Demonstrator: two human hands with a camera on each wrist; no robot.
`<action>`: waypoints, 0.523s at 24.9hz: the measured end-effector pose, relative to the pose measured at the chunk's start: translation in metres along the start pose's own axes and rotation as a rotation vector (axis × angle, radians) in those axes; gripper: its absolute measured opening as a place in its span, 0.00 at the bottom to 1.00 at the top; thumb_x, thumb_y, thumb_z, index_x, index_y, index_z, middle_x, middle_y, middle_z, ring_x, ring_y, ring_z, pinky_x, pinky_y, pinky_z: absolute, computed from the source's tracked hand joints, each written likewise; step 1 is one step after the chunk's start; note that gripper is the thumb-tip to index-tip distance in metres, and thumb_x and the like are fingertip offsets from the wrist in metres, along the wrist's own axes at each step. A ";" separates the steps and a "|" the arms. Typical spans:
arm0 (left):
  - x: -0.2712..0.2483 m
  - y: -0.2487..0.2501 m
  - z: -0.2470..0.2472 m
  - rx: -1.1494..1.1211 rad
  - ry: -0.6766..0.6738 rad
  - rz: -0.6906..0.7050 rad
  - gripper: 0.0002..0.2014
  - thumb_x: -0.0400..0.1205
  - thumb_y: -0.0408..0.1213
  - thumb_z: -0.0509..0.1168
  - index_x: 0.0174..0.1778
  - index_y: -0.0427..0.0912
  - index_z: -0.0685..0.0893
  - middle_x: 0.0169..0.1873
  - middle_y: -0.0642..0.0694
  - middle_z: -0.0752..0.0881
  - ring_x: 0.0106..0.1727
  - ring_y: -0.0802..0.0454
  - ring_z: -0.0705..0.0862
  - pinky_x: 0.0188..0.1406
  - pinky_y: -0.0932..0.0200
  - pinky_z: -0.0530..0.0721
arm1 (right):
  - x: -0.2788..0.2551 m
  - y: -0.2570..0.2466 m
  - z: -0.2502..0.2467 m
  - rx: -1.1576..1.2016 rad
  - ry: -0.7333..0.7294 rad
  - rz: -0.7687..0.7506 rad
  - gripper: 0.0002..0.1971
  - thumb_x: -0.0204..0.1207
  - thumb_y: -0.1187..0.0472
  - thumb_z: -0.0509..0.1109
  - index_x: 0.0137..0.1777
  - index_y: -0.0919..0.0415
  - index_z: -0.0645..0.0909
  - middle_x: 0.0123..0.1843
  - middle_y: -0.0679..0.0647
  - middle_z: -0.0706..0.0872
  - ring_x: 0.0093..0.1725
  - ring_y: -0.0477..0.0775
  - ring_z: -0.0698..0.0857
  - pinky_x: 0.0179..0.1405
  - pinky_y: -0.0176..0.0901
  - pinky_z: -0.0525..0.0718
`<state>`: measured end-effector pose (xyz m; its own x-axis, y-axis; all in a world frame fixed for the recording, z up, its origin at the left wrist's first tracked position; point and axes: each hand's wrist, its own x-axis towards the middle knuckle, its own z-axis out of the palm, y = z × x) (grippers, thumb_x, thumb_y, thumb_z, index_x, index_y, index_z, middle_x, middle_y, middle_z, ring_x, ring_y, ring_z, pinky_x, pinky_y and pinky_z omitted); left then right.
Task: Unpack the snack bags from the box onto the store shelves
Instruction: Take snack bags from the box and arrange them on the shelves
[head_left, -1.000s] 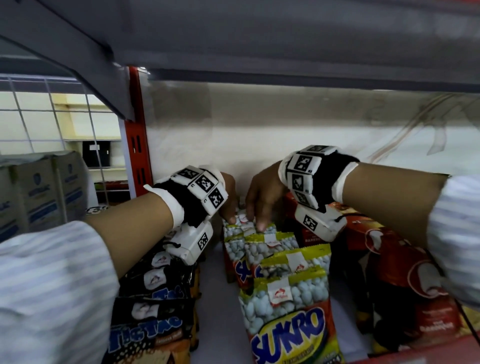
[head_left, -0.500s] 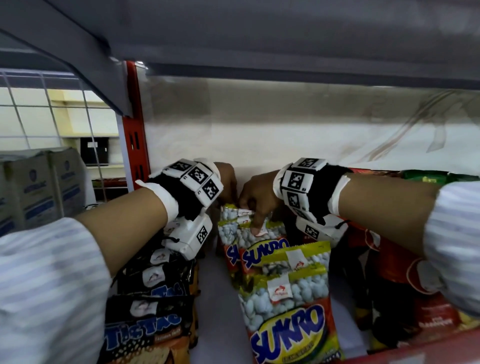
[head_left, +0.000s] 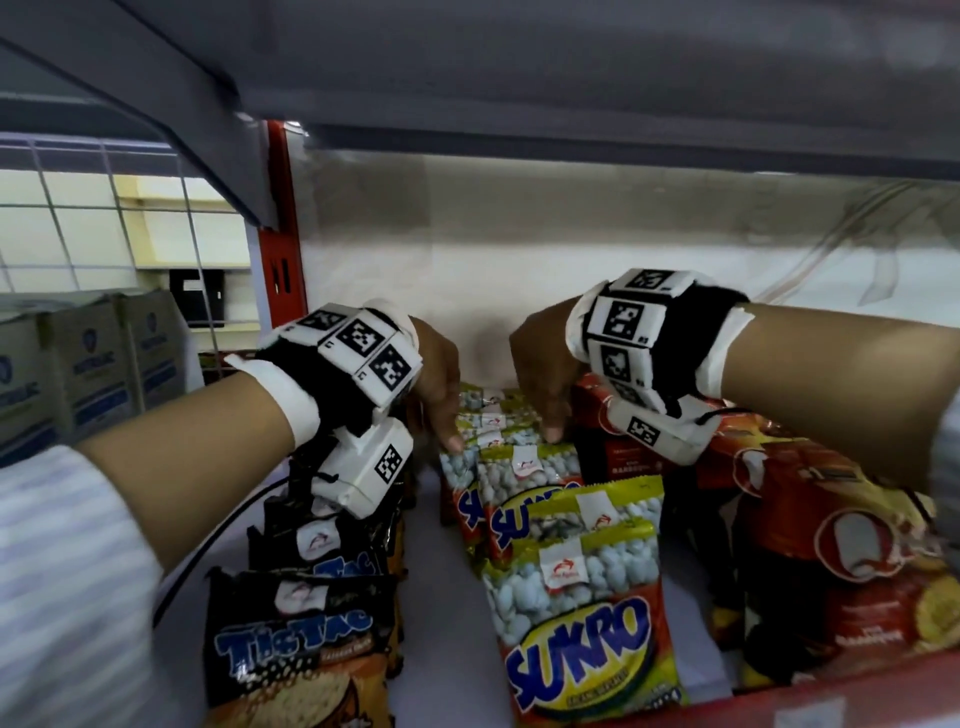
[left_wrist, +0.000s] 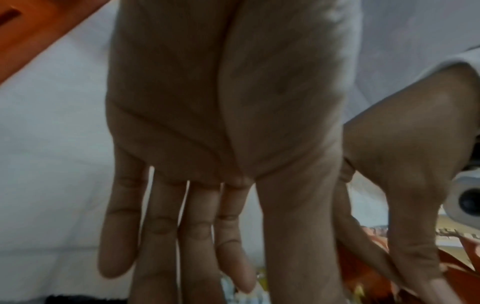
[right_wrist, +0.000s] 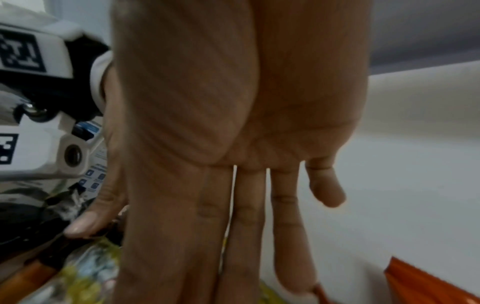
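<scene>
Where straight-fingered hands (head_left: 441, 384) (head_left: 540, 379) touch: yellow-green SUKRO bags (head_left: 571, 613), upright, rowed.

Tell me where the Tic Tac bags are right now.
In the head view, the Tic Tac bags stand in a row at the shelf's left, beside the Sukro bags, under the left hand.

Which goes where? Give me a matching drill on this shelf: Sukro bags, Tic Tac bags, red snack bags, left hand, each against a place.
Things:
1. Sukro bags
2. Tic Tac bags
3. red snack bags
4. left hand

Places:
A. left row of the shelf
B. right row of the shelf
C. at the left side of the rear Sukro bags
D. middle row of the shelf

Pairs: 1-D, 2-A, 3-B, 4-C
</scene>
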<state>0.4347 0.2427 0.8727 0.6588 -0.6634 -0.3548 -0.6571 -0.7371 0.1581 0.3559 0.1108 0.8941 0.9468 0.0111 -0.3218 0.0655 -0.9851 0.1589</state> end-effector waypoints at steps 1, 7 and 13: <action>-0.001 0.001 0.004 0.071 0.051 0.000 0.19 0.67 0.43 0.81 0.50 0.41 0.88 0.29 0.54 0.90 0.28 0.64 0.86 0.27 0.68 0.83 | -0.001 -0.001 0.005 0.000 -0.018 0.037 0.15 0.65 0.58 0.82 0.44 0.70 0.88 0.23 0.47 0.85 0.25 0.45 0.81 0.28 0.28 0.77; -0.007 0.017 0.007 0.032 0.158 0.082 0.09 0.70 0.33 0.79 0.39 0.41 0.85 0.15 0.58 0.83 0.17 0.67 0.80 0.19 0.76 0.76 | -0.007 -0.014 0.024 -0.064 -0.081 -0.042 0.14 0.64 0.56 0.83 0.41 0.55 0.79 0.49 0.54 0.85 0.45 0.54 0.83 0.41 0.40 0.78; -0.009 0.015 0.007 -0.054 0.260 0.147 0.09 0.71 0.28 0.76 0.36 0.44 0.84 0.29 0.50 0.87 0.30 0.57 0.84 0.40 0.64 0.85 | -0.018 -0.015 0.025 -0.008 0.209 -0.078 0.14 0.63 0.54 0.83 0.39 0.52 0.79 0.29 0.41 0.79 0.33 0.43 0.77 0.32 0.33 0.73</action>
<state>0.4167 0.2385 0.8715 0.6345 -0.7690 -0.0775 -0.7365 -0.6320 0.2412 0.3304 0.1208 0.8746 0.9834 0.1229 -0.1333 0.1425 -0.9785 0.1493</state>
